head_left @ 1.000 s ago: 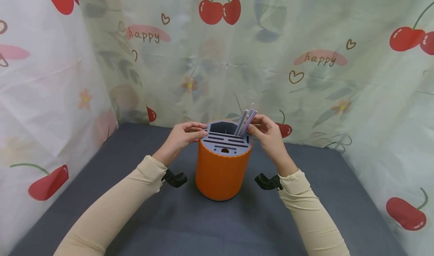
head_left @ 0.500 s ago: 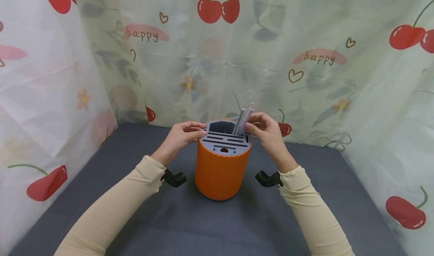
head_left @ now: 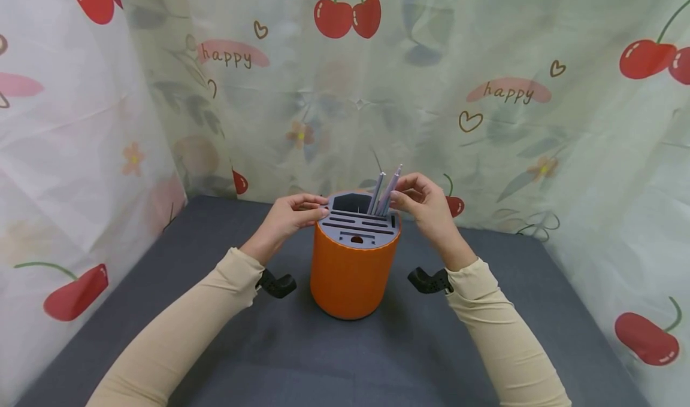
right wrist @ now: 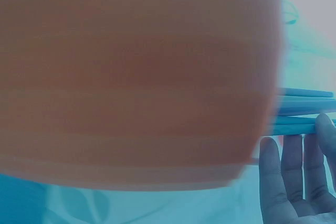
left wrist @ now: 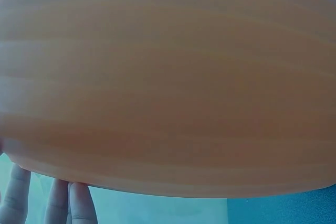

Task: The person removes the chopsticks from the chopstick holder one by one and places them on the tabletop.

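Note:
An orange round knife block (head_left: 350,281) with a grey slotted top stands upright on the dark table. Several thin chopsticks (head_left: 377,193) rise from the right end of its large back opening, in two groups that lean right. My right hand (head_left: 426,206) pinches the right-hand group (head_left: 390,191) between thumb and fingers, above the rim; in the right wrist view the thumb presses on the chopsticks (right wrist: 294,128). My left hand (head_left: 288,218) holds the block's left rim, thumb at the front and fingers behind. In the left wrist view its fingertips (left wrist: 83,195) touch the block's side.
The dark grey table (head_left: 323,365) surrounds the block. A cherry-patterned curtain (head_left: 302,90) hangs close behind it and along both sides. A black wrist camera mount (head_left: 277,283) juts inward from the left wrist, another mount (head_left: 428,280) from the right.
The chopsticks have parted from one bunch into two groups, the left group shifting left. My right hand has moved slightly up with the group it pinches. The left hand and block keep their place.

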The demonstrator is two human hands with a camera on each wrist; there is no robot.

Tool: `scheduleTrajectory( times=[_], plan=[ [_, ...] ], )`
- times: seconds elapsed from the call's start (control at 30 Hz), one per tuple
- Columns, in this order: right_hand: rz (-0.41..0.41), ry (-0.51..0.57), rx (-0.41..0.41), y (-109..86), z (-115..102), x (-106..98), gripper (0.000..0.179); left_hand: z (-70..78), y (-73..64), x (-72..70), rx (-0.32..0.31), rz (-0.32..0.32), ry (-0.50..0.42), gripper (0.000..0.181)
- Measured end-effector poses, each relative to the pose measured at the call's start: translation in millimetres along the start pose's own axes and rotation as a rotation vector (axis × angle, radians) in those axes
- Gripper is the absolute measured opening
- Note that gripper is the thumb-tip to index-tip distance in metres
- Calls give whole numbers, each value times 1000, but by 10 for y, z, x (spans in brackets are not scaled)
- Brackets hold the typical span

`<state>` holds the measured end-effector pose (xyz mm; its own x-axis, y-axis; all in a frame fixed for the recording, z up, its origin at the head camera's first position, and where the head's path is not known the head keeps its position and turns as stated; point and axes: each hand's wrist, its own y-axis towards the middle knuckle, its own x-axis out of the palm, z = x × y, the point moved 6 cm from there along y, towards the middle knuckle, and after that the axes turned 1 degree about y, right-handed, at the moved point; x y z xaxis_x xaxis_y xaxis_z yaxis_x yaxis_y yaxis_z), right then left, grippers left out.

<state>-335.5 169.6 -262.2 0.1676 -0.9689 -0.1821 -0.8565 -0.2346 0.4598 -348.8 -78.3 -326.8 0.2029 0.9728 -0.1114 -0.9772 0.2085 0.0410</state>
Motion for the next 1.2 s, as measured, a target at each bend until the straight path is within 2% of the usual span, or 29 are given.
scheduleTrajectory(
  times=[0.23,0.3,0.47,0.57,0.63,0.7,0.8,0.87,1.07,1.2],
  plan=[
    [22,121,-132,104,-466,-135,13,-16,4,4,-14,0,2,38],
    [55,158,-181,145,-667,-206,13,-18,1,6,-19,-1,0,38],
    [175,365,-297,218,-1209,-492,13,-15,-7,9,-22,-11,-8,38],
    [260,478,-308,223,-1407,-715,19,-12,-6,7,-19,-18,-16,39],
    [306,513,-264,208,-1414,-847,25,-9,-5,8,-17,-21,-20,39],
    [335,515,-186,175,-1300,-944,31,-9,-1,6,-16,-18,-16,40],
    [332,474,-44,106,-947,-1003,35,-7,6,5,-16,-11,-6,42],
    [301,423,54,43,-633,-995,36,-8,12,0,-18,-3,-1,42],
    [193,150,383,-243,432,-845,39,-5,15,-5,-29,6,-1,40],
    [135,17,551,-451,1051,-697,49,-4,18,1,-30,7,6,39]
  ],
)
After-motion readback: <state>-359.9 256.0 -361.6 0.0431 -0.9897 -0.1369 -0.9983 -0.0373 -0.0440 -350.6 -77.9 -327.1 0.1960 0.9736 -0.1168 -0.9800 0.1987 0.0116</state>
